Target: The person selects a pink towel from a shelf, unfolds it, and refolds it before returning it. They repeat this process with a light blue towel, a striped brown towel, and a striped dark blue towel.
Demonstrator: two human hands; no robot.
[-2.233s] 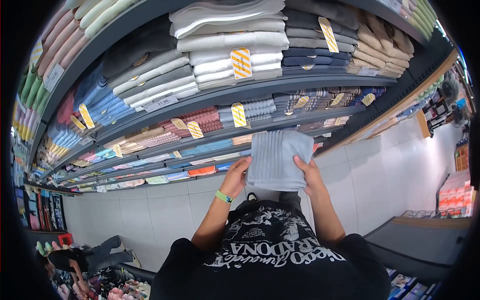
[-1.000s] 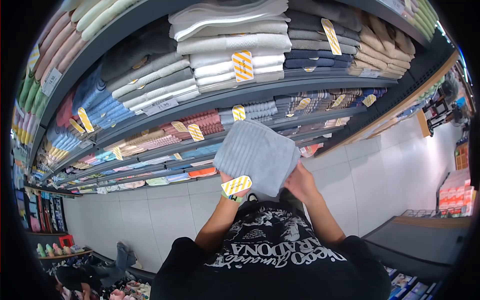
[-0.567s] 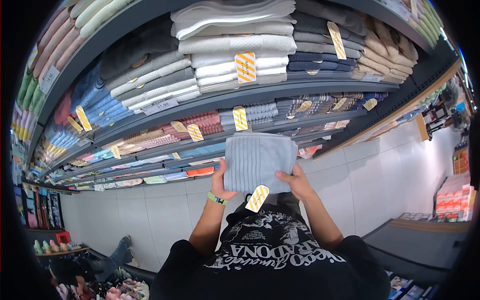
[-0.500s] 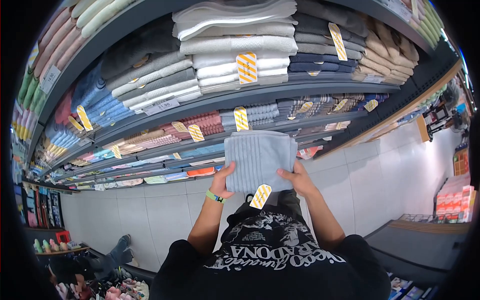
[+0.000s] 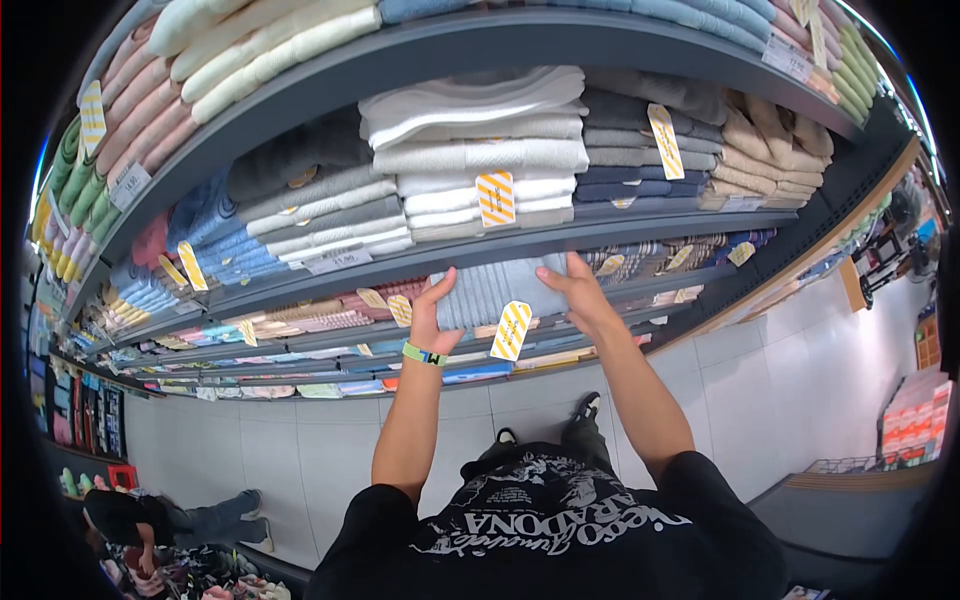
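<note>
A folded light blue ribbed towel [image 5: 475, 290] lies between my two hands, level with the shelf below the white towels. My left hand [image 5: 436, 318], with a green band at the wrist, grips its left side. On the right side my right hand [image 5: 578, 292] holds it, thumb on top. A yellow-and-white striped tag [image 5: 511, 330] hangs from the towel's front. The towel's far edge is hidden under the shelf edge [image 5: 480, 244] above it.
White towels [image 5: 480, 150] are stacked on the shelf above, with grey and beige stacks beside them. Red-pink towels [image 5: 350, 307] lie left of my hands. Another person [image 5: 150, 520] is at the lower left, near a display.
Both hands have moved forward, away from my body, carrying the towel to the shelf. The view has shifted, and the other person's upper body now shows.
</note>
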